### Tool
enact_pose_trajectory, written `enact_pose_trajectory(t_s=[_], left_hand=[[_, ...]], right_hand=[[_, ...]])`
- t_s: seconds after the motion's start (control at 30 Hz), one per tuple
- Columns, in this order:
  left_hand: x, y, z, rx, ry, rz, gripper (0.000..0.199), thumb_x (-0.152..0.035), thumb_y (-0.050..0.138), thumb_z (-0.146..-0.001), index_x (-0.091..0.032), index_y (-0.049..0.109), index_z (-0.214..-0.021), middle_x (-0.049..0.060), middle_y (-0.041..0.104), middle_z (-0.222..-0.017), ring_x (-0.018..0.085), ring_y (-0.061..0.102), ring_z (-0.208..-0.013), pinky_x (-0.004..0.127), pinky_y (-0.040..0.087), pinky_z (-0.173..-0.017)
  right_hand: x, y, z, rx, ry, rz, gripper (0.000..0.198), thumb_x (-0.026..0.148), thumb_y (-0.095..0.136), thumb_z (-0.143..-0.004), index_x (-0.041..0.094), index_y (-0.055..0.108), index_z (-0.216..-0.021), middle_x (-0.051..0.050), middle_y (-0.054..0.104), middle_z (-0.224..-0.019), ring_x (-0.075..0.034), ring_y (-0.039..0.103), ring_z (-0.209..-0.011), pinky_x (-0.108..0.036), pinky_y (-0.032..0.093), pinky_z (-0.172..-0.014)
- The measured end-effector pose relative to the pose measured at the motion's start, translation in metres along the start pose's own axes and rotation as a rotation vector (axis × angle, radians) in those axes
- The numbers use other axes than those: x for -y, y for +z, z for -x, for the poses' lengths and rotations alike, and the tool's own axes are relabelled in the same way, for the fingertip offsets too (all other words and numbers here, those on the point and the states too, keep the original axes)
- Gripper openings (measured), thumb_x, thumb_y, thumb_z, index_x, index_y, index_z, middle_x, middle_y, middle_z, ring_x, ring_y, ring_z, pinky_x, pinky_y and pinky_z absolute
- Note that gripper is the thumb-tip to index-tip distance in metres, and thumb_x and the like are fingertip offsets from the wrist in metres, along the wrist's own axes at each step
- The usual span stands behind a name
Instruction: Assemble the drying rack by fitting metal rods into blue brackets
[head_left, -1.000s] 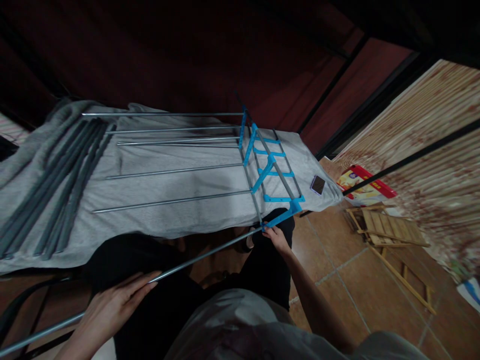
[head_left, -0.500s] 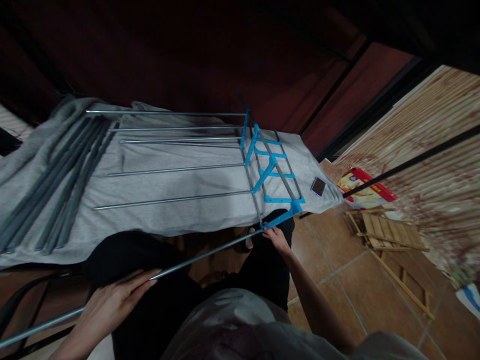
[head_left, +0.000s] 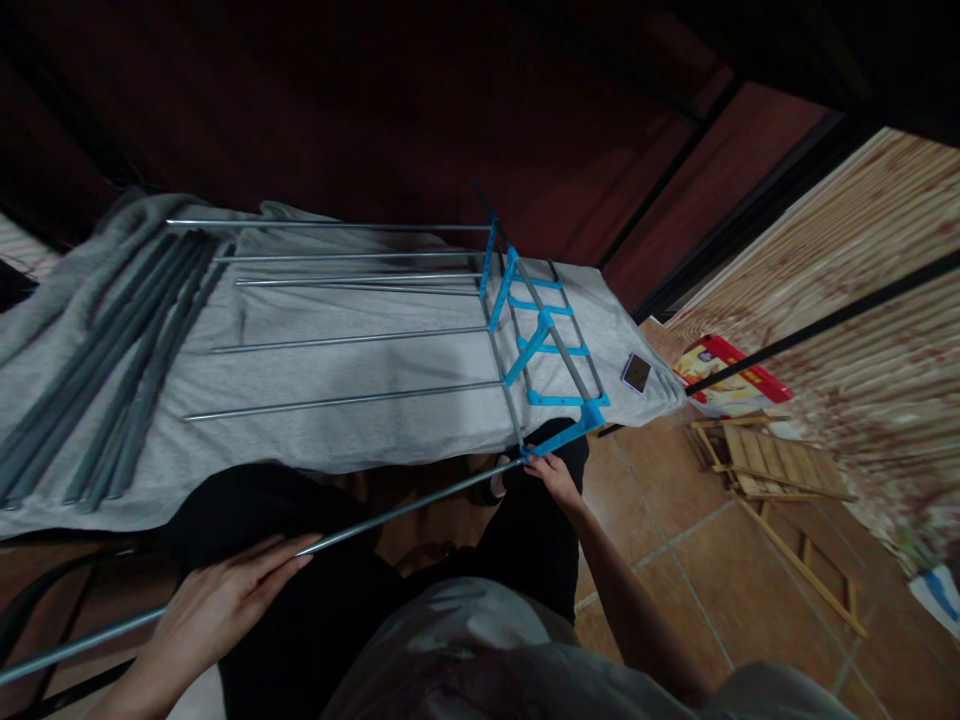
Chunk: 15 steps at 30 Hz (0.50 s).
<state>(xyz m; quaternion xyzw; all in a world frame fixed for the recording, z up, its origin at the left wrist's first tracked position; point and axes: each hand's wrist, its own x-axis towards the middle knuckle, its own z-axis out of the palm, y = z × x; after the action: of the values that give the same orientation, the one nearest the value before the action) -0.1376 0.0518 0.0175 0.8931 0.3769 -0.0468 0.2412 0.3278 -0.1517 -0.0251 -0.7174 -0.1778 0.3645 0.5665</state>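
Observation:
A long grey metal tube slants across my lap, its right end meeting a blue plastic connector. My left hand is wrapped round the tube at the lower left. At the joint, my right hand grips the blue connector near the tube's end; the fingertips are partly hidden. The connector belongs to a frame of blue brackets and grey tubes resting on a cloth-covered surface. Several thin metal tubes extend leftward from that frame over the cloth.
Several loose dark-grey tubes lie on the grey cloth at left. A phone lies near the cloth's right end. Beyond are a red and yellow bag and a wooden folding chair on the tiled floor. A dark red curtain hangs behind.
My left hand has shifted very slightly left along with the view. My right hand stays at the blue connector, and the frame looks unchanged.

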Motion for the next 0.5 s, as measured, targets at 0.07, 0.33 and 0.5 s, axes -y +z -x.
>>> enact_pose_trajectory(t_s=[0.07,0.33,0.5], left_hand=[[0.005,0.002,-0.005,-0.003,0.037,0.003,0.051,-0.058,0.041,-0.092,-0.036,0.07,-0.127,-0.002,0.072,-0.125,0.028,0.065,-0.12,0.035,0.057,-0.096],[-0.009,-0.008,-0.03,-0.091,0.195,-0.075,0.055,-0.051,0.031,-0.098,-0.023,0.072,-0.123,0.01,0.071,-0.127,0.03,0.068,-0.115,0.042,0.054,-0.099],[-0.025,-0.01,-0.039,-0.084,0.223,-0.214,0.057,-0.046,0.027,-0.1,-0.02,0.072,-0.122,0.013,0.072,-0.124,0.03,0.07,-0.108,0.042,0.055,-0.092]], right_hand=[[0.002,0.0,0.001,0.005,0.001,0.015,0.065,0.064,0.078,-0.065,0.014,0.075,-0.106,-0.009,0.073,-0.103,-0.029,0.068,-0.106,-0.048,0.056,-0.098],[-0.003,-0.001,0.0,-0.007,-0.017,0.061,0.07,0.068,0.073,-0.07,0.014,0.073,-0.114,-0.011,0.073,-0.112,-0.031,0.066,-0.112,-0.048,0.057,-0.096],[-0.008,-0.002,-0.004,-0.029,-0.05,0.184,0.071,0.07,0.067,-0.074,0.013,0.071,-0.116,-0.012,0.074,-0.109,-0.031,0.068,-0.109,-0.047,0.058,-0.095]])
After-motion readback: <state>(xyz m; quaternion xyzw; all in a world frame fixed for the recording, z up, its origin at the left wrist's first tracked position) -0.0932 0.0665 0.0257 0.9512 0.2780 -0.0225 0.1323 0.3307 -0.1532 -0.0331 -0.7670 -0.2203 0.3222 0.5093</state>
